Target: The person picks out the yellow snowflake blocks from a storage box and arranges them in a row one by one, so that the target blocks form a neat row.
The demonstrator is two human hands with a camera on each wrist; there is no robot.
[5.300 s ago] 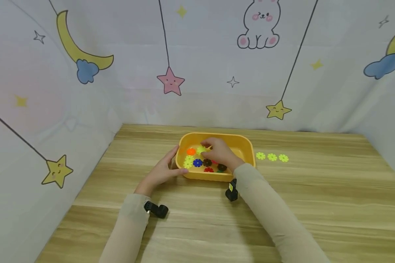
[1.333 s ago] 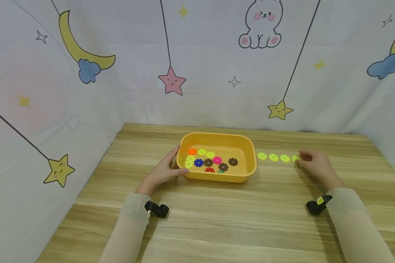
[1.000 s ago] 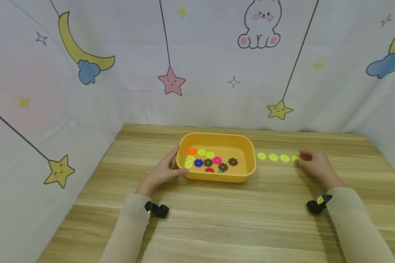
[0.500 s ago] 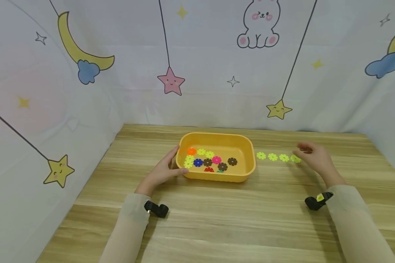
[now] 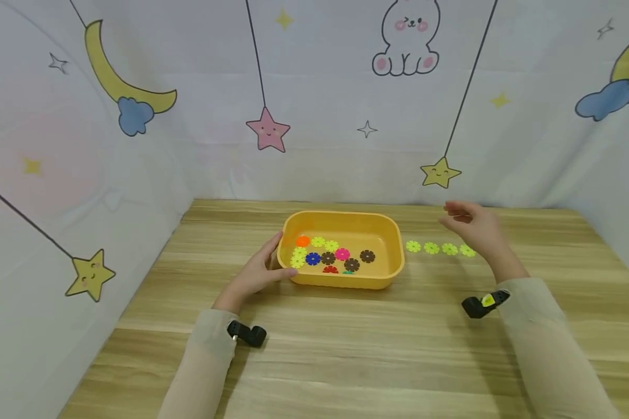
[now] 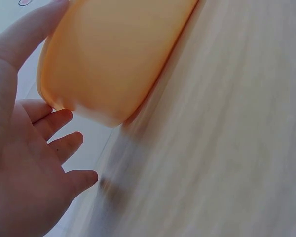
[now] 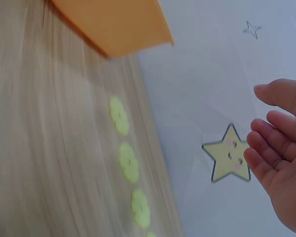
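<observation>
In the head view my left hand (image 5: pixel 253 277) grips the left end of an orange-yellow plastic bin (image 5: pixel 346 281), thumb along the front rim. Close up in the left wrist view, the thumb and index finger reach the bin wall (image 6: pixel 113 54) while the other fingers stand off it. Inside lie snowflake discs: yellow-green, brown, an orange one, a blue disc (image 5: pixel 313 259), a pink disc (image 5: pixel 342 254), red and green. My right hand (image 5: pixel 477 231) is raised with bent, parted fingers and holds nothing. Below it runs a row of several yellow-green snowflake discs (image 5: pixel 432 248).
The bin and the row rest on a wood-grain table (image 5: pixel 314 361). Behind and at both sides hangs a white curtain (image 5: pixel 325 169) printed with stars, moons and a bear. A small black camera sits on each wrist.
My right hand took a yellow-green disc from the bin, laid it at the right end of the row and let go. It has since lifted up and leftward. The left hand stays put.
</observation>
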